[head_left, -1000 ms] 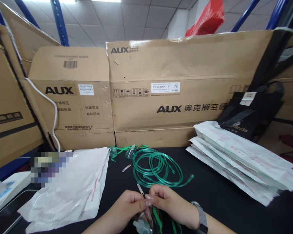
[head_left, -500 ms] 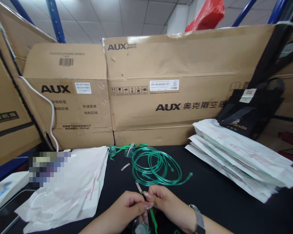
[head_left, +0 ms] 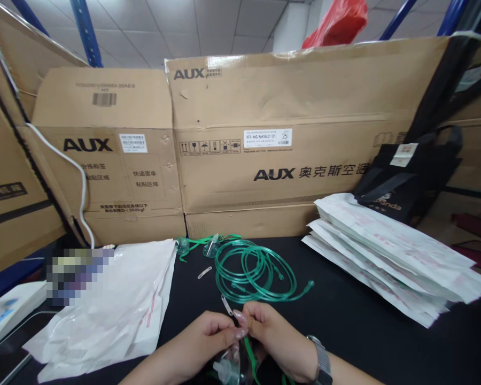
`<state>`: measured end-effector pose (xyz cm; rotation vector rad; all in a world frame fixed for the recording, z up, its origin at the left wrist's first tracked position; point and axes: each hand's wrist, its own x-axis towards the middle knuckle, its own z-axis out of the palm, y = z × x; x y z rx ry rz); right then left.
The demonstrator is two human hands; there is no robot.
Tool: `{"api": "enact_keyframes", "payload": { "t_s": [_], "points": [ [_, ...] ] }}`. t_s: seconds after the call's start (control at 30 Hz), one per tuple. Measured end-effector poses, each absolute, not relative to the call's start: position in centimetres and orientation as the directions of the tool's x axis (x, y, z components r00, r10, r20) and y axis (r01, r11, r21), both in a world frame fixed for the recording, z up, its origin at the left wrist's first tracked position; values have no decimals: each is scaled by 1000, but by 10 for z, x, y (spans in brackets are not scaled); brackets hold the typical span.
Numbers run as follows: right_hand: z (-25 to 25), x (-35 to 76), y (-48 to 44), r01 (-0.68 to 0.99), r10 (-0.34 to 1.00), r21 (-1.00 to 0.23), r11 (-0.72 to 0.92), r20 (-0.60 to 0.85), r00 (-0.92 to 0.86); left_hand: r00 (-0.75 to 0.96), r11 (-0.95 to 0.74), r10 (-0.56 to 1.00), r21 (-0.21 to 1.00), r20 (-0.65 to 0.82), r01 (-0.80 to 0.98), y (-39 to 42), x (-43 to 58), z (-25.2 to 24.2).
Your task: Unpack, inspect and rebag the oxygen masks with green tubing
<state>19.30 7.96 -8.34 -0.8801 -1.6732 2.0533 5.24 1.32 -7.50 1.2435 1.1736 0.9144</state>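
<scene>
A clear plastic mask [head_left: 228, 369] with a flat green strap [head_left: 249, 354] shows beneath the left hand [head_left: 214, 332] and right hand [head_left: 269, 330], whose fingers [head_left: 239, 333] pinch its edge tightly; the lower border crops it, and they partly hide a pale strip [head_left: 226, 305]. Beyond, on the black desk [head_left: 336, 323], smooth green tubing [head_left: 243, 264] lies coiled between crinkled packets [head_left: 120, 313] and stacked papery pouches [head_left: 388, 251], before a cardboard wall [head_left: 220, 182]; a pixelated object [head_left: 78, 275] at left is unreadable.

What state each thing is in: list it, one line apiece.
Left hand: closed, pinching
Right hand: closed, pinching
Near mask: held, partly hidden
Far masks: lying down
Tubing: loosely coiled
Far clip: loose, lying down
Left packets: lying down
Right packets: stacked
Large carton: standing
Watch: worn
</scene>
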Motion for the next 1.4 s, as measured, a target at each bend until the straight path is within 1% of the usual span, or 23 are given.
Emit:
{"api": "enact_keyframes", "payload": {
  "t_s": [0.13, 0.2, 0.23, 0.3, 0.37, 0.4, 0.47, 0.53, 0.6, 0.73, 0.8, 0.87, 0.9, 0.97, 1.07, 1.13, 1.17, 1.23, 1.27, 1.33, 1.4],
  "points": [
    [-81, 193, 80, 107, 608, -970, -217, -220, -762, 212, 141, 964, 984, -161, 108, 12, 51, -72],
    [-78, 194, 80, 122, 598, -980, -160, -194, -778, 219, 124, 964, 985, -147, 117, 12, 51, -70],
    [-76, 196, 81, 140, 598, -986, -90, -166, -784, 220, 118, 965, 987, -141, 113, 12, 51, -69],
    [-71, 200, 83, 175, 604, -972, 154, -48, -796, 207, 119, 969, 990, -132, 74, 12, 52, -68],
    [-66, 204, 84, 184, 564, -882, 433, 106, -819, 182, 148, 972, 989, -146, 5, 11, 52, -67],
    [-64, 206, 85, 177, 526, -830, 529, 157, -836, 176, 165, 972, 986, -157, -31, 10, 53, -66],
    [-62, 209, 86, 149, 461, -777, 611, 196, -866, 183, 195, 967, 977, -177, -85, 9, 53, -65],
    [-62, 209, 86, 118, 435, -798, 591, 192, -880, 207, 213, 960, 972, -190, -96, 8, 53, -65],
    [-63, 208, 85, 82, 430, -854, 513, 173, -886, 238, 225, 951, 970, -198, -90, 6, 52, -65],
    [-63, 205, 85, -14, 443, -964, 266, 135, -886, 281, 236, 939, 966, -197, -110, 5, 49, -68],
    [-61, 203, 88, -71, 475, -989, 132, 126, -871, 301, 223, 938, 965, -174, -137, 4, 49, -68],
    [-59, 203, 91, -113, 518, -993, 41, 118, -847, 296, 203, 945, 961, -142, -187, 4, 51, -66],
    [-59, 203, 93, -124, 541, -992, 25, 118, -833, 273, 193, 953, 957, -130, -218, 4, 52, -65],
    [-60, 203, 97, -124, 578, -991, 49, 129, -805, 197, 166, 974, 946, -113, -277, 6, 55, -62],
    [-67, 201, 102, -95, 592, -990, 103, 137, -794, 29, 106, 994, 945, -102, -310, 12, 55, -62],
    [-69, 199, 106, -75, 632, -989, 127, 139, -762, -87, 64, 992, 968, -87, -241, 17, 53, -64],
    [-68, 198, 107, -63, 673, -987, 148, 147, -725, -128, 47, 989, 985, -69, -165, 19, 51, -67],
    [-59, 199, 104, -45, 755, -975, 216, 196, -626, -190, 16, 982, 998, -5, 56, 23, 47, -71],
    [-52, 202, 100, -45, 777, -967, 252, 230, -587, -210, -8, 976, 980, 51, 199, 23, 45, -73],
    [-37, 214, 85, -91, 763, -952, 291, 289, -578, -225, -66, 954, 873, 197, 484, 23, 40, -76],
    [-28, 235, 62, -168, 719, -939, 299, 337, -608, -218, -95, 920, 725, 326, 682, 22, 37, -77]
  ]
}}
